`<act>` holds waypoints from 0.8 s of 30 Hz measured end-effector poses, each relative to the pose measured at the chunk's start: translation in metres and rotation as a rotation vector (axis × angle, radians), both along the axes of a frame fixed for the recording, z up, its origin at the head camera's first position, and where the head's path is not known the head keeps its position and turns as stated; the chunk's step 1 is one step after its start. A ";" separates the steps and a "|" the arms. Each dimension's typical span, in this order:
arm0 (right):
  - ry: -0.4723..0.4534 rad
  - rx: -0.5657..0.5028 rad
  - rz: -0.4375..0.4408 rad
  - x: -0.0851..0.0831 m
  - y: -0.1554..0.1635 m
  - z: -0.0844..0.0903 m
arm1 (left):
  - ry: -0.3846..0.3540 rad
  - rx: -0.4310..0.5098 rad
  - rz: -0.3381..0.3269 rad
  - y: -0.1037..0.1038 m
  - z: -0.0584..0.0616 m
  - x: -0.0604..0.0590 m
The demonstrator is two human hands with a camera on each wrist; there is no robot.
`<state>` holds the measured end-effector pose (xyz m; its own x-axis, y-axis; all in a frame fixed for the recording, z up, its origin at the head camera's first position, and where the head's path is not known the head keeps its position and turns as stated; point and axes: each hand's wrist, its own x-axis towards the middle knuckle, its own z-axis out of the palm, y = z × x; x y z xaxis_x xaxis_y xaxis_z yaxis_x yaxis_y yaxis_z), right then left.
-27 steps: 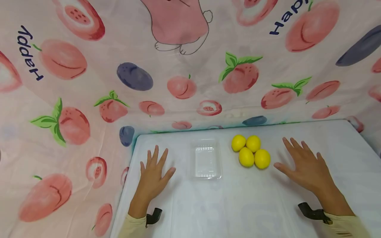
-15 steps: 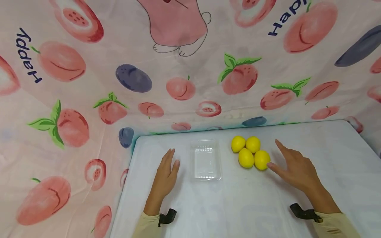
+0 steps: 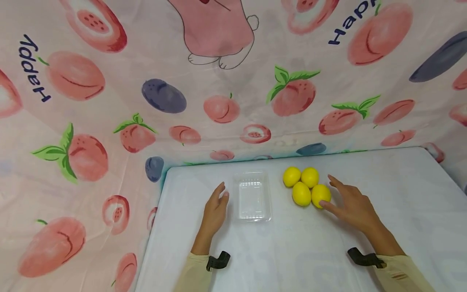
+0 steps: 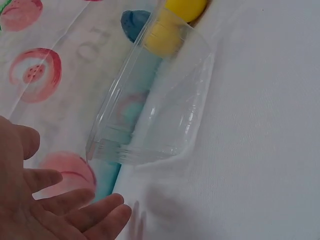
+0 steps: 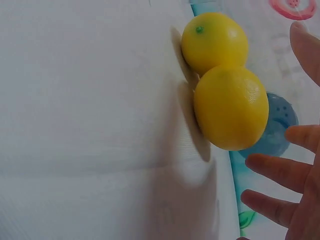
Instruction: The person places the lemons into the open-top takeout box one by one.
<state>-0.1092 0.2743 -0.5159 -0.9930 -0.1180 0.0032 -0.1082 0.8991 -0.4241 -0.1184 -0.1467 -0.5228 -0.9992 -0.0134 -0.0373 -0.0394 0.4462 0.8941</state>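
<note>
Several yellow lemons sit bunched together on the white table. My right hand is just right of them with fingers spread, its thumb overlapping the near-right lemon in the head view. In the right wrist view a gap shows between those fingers and the closest lemon; nothing is in the hand. A clear plastic container stands left of the lemons. Beside its left wall is my left hand, fingers extended and holding nothing. The left wrist view shows these fingers apart from the container.
The table has its back edge against a pink fruit-print cloth, which also hangs along the left side. A black wrist mount is on the left forearm and another black mount on the right.
My left hand has moved right toward the container and turned so its thumb side faces up. My right hand has moved left to the lemons. Container and lemons stay in place.
</note>
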 end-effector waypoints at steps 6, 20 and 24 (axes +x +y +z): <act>-0.017 0.009 0.018 -0.002 -0.002 -0.007 | 0.000 0.090 0.008 0.008 -0.007 -0.006; -0.021 0.015 0.012 -0.004 -0.006 -0.013 | 0.041 0.238 -0.029 0.012 -0.032 -0.021; -0.009 0.022 0.016 -0.004 -0.005 -0.014 | 0.047 0.282 -0.051 0.012 -0.036 -0.022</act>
<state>-0.1129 0.2697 -0.5300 -0.9910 -0.1334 -0.0086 -0.1185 0.9065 -0.4051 -0.1406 -0.1343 -0.5592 -0.9991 0.0407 0.0143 0.0214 0.1804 0.9834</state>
